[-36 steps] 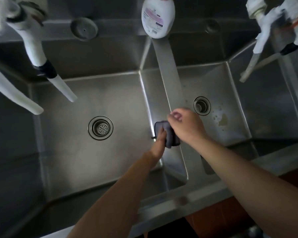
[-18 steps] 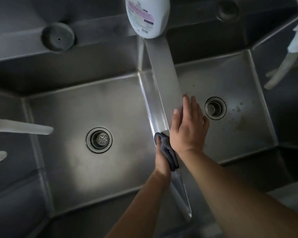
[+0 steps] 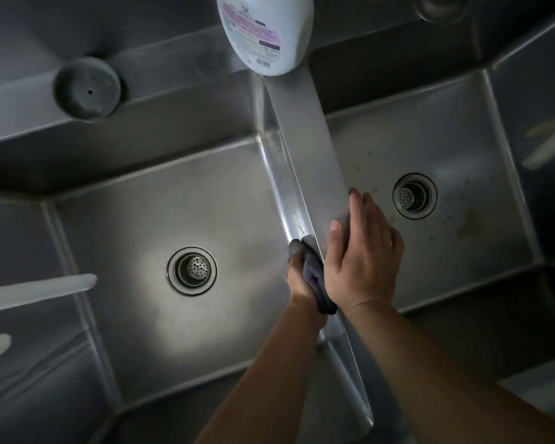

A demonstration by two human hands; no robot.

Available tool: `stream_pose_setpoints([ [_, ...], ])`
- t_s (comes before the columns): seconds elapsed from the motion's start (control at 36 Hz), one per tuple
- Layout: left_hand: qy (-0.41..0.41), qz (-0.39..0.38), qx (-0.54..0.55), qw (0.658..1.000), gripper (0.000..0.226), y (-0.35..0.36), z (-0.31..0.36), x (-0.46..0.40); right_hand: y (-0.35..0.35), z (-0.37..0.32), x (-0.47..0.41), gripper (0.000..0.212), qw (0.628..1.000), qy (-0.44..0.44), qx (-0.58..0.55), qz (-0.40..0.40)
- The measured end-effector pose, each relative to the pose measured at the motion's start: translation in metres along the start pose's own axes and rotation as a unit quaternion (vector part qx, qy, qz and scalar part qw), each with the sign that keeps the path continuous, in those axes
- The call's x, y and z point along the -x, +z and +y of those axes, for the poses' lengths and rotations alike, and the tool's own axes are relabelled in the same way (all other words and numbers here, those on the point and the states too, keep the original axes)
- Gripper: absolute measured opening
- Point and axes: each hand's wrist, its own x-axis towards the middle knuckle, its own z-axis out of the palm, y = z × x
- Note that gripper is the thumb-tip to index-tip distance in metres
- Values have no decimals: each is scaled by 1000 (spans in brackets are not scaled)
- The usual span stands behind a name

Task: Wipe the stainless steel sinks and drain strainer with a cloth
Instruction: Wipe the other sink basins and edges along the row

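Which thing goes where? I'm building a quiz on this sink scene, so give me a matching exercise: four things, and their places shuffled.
Things:
1. cloth
2. white bottle
3. round dark plug
4. brownish stains

Places:
A. floor of the right basin
B. back ledge behind the left basin
C. far end of the divider
D. in the left hand, against the divider

Pairs: 1-D, 2-C, 3-B, 4-A

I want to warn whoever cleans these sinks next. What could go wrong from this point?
The bottle stands at the far end of the divider; a long stroke by the left hand with the cloth could topple it. The right hand lies flat on the divider and might slip on smooth steel. Stains near the right drain could get missed.
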Motion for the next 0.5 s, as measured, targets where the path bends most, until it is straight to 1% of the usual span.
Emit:
stream_pose_setpoints([
  [0.03, 0, 4, -1, 1000, 50, -4, -4, 1, 0, 0, 0, 61, 1000, 1, 1, -2],
  [0.06, -4, -6, -7, 1000, 50, -4, -5, 5, 0, 0, 0, 61, 1000, 1, 1, -5],
  [0.14, -27, -6, -12, 1000, 77, 5, 8, 4, 1, 0, -1, 60, 1000, 1, -1, -6],
  [0.19, -41, 0, -16, 999, 79, 10, 15, 5, 2, 1, -1, 60, 1000, 0, -1, -3],
  [0.22, -28, 8, -33, 999, 76, 8, 15, 2, 3, 1, -1, 60, 1000, -1, -1, -1],
  [0.25, 5, 8, -50, 999, 67, 4, 14, 1, 3, 1, -1, 59, 1000, -2, -2, 2],
  [0.31, 39, -16, -40, 998, 43, 1, 20, 3, 4, 2, -1, 59, 1000, -3, -5, 12],
  [0.33, 40, -24, -9, 999, 42, 3, 29, 3, 4, 2, 0, 59, 1000, -3, -6, 15],
  [0.39, 33, -3, 17, 999, 44, 16, 57, 0, 4, 1, -1, 58, 1000, -5, -4, 15],
  [0.5, 34, 40, 10, 999, 38, 30, 92, -10, 5, 3, 0, 56, 1000, -7, 5, 5],
])
